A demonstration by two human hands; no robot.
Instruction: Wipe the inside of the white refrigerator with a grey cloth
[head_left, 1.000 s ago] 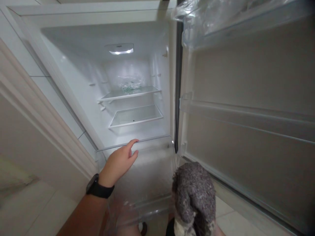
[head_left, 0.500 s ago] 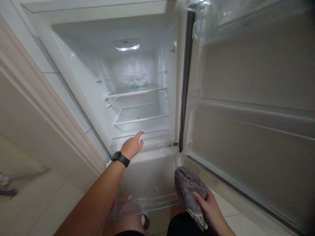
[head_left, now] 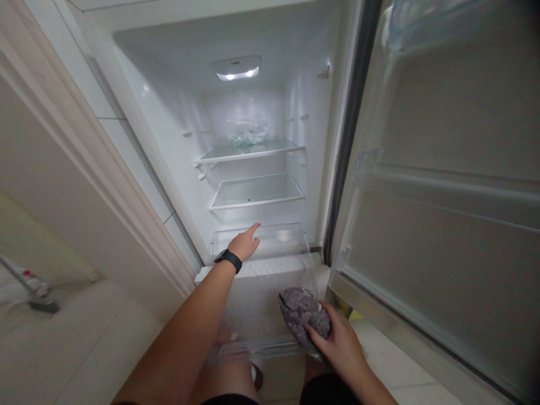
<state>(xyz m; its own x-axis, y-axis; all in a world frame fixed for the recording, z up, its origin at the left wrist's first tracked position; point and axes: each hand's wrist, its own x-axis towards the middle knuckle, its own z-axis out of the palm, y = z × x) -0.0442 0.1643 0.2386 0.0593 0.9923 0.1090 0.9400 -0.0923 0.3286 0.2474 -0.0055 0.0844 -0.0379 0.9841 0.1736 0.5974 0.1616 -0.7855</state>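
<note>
An open fridge stands in front of me with its door swung out to the right. My left hand, a black watch on its wrist, reaches in with fingers stretched and rests on the clear cover above the pulled-out clear drawer. It holds nothing. My right hand is closed on a grey mottled cloth, pressing it against the drawer's front right corner.
Two glass shelves sit inside the fridge, the upper one carrying a crumpled clear plastic bag. Clear door bins line the door. A pale wall is at left, and a mop lies on the tiled floor.
My left arm has stretched further into the fridge along the drawer cover. My right hand has lowered the cloth from near the camera down to the drawer's front corner.
</note>
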